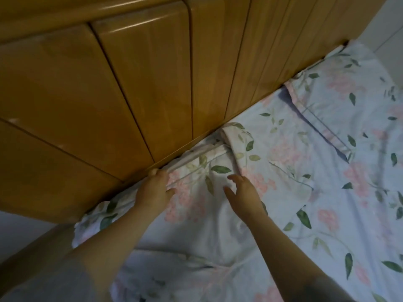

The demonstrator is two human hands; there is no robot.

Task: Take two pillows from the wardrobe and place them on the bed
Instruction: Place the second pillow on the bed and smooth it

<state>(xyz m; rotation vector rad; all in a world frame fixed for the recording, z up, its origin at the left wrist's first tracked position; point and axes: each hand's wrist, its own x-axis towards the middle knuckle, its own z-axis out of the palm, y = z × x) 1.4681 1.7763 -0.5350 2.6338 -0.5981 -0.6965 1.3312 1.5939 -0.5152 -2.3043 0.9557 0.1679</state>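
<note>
A floral pillow (196, 205) in white, pink and green lies on the bed against the wooden headboard (130, 83). My left hand (156, 186) rests on its top edge where it meets the headboard, fingers on the fabric. My right hand (242, 188) hovers just above the pillow's right part, fingers spread and holding nothing. A second floral pillow (340, 101) lies flat farther right along the headboard. The bed sheet (327, 214) carries the same flower print.
The headboard runs diagonally from lower left to upper right. A pale wall (388, 25) shows at the top right corner. Folds of floral bedding (174, 275) bunch up near my body at the bottom.
</note>
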